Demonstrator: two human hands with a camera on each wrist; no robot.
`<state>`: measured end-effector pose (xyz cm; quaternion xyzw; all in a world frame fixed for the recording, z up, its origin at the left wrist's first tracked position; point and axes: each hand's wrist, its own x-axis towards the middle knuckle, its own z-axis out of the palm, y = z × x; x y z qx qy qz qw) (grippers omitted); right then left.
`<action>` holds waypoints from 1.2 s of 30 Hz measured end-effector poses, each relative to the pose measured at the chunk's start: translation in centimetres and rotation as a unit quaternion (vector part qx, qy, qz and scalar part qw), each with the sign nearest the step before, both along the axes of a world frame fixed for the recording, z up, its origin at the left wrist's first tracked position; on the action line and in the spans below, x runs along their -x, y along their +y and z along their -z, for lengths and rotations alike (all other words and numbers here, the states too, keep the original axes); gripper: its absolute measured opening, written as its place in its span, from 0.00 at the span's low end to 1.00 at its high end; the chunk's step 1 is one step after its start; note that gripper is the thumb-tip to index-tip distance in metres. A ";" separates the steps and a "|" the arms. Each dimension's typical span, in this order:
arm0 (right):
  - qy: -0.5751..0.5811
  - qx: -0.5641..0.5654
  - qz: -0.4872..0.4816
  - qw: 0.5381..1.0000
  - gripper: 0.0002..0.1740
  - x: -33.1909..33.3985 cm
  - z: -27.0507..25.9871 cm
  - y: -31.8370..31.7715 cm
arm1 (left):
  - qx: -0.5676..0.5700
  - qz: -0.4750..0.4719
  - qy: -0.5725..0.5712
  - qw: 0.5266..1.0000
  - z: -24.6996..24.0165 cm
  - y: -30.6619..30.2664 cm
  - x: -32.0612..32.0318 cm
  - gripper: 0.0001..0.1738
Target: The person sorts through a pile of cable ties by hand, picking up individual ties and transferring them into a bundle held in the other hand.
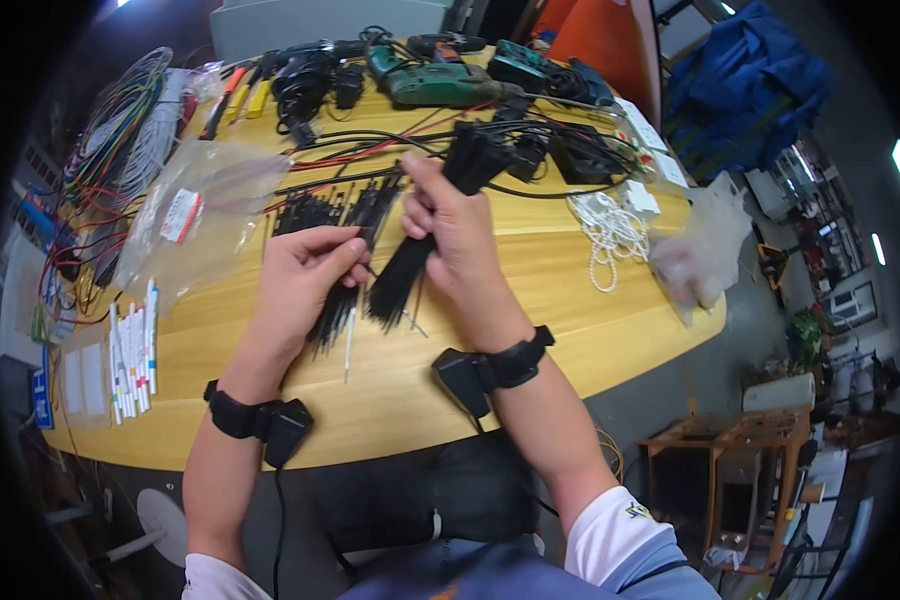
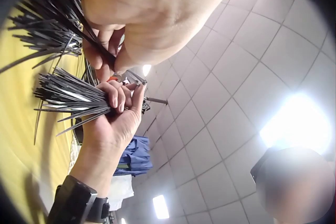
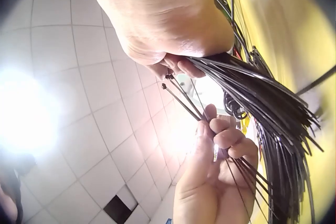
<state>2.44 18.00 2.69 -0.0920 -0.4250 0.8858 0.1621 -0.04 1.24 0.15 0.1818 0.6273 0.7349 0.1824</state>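
Observation:
My right hand (image 1: 462,238) grips a thick bundle of black cable ties (image 1: 402,278), held slantwise above the table. Close by on its left, my left hand (image 1: 302,280) pinches a few single cable ties (image 3: 181,99) between thumb and fingers. Their small heads point toward the right hand in the right wrist view. Beneath and behind the left hand lies a loose pile of more black cable ties (image 1: 308,212) on the wooden table (image 1: 540,330). A few pale strips (image 1: 349,345) show among the dark ones.
A clear plastic bag (image 1: 215,190) lies at left, with several marker pens (image 1: 135,350) nearer me. Coiled wires (image 1: 130,120) fill the far left corner. A green power drill (image 1: 435,85) and black cables lie at the back. White bead cord (image 1: 607,235) and a crumpled bag (image 1: 695,250) sit right.

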 end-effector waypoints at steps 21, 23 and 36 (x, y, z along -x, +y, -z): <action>0.000 0.022 -0.078 0.997 0.15 -0.5 0.8 -0.7 | -0.002 0.023 -0.007 1.000 -0.9 0.7 -1.0 0.13; -0.001 0.014 -0.059 0.998 0.19 0.2 1.5 -0.5 | 0.015 0.040 0.003 0.999 0.1 0.3 -0.3 0.13; 0.038 0.121 0.032 0.991 0.22 0.7 1.1 -0.1 | 0.119 -0.116 0.065 0.984 1.9 -0.8 1.7 0.16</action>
